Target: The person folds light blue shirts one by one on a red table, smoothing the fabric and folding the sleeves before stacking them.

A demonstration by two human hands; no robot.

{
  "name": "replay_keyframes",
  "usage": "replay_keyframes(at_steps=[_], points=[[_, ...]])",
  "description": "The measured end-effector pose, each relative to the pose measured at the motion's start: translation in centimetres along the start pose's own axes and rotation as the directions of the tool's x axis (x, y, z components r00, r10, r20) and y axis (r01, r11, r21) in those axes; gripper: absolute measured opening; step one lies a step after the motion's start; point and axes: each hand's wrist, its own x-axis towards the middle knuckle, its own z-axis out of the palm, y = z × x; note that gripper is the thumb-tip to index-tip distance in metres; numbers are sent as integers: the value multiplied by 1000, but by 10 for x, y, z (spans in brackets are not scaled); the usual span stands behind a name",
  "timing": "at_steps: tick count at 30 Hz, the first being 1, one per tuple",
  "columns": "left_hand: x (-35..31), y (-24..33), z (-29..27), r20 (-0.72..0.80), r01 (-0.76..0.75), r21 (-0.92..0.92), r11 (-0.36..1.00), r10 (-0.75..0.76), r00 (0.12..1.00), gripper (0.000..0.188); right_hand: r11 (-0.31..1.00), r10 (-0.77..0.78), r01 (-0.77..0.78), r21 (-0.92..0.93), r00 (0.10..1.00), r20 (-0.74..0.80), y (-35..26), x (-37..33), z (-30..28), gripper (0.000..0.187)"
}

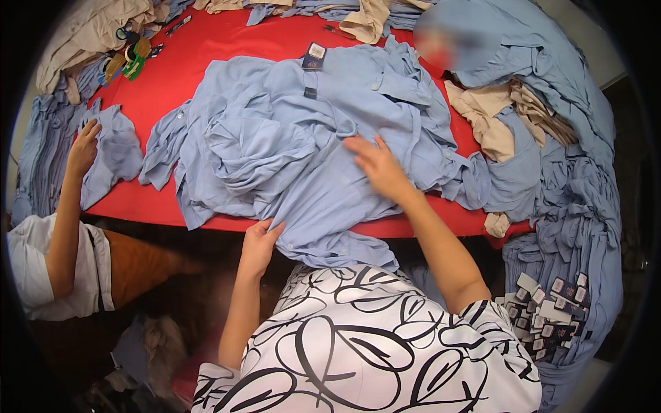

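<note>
A light blue button-front shirt lies spread and rumpled before me, its front edge hanging over the near side of the red-covered table. My left hand pinches the hanging fabric near the lower edge. Over the shirt's middle, my right hand is slightly blurred, fingers apart and palm toward the cloth. A dark hang tag with a white sticker sits by the collar. Bunched fabric covers part of the shirt's left side; whether it is a second garment I cannot tell.
At the left, another person's hand touches a blue garment. Scissors and coloured tapes lie at the far left. Blue garments with several tags are heaped at right, near beige cloth.
</note>
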Motion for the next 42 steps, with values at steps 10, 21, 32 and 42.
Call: replay_keyframes(at_steps=[10, 21, 32, 42], points=[[6, 37, 16, 322, 126, -21, 992, -113, 940, 45, 810, -586, 582, 69, 804, 101, -303, -66, -183, 8], [59, 164, 13, 240, -702, 583, 410, 738, 630, 52, 527, -615, 593, 609, 760, -208, -273, -84, -151, 9], [24, 106, -76, -90, -637, 543, 548, 791, 605, 24, 818, 518, -513, -260, 854, -51, -56, -48, -29, 48], [-21, 78, -132, -244, -507, -70, 859, 479, 844, 27, 930, 351, -363, 51, 841, -412, -63, -35, -87, 29]])
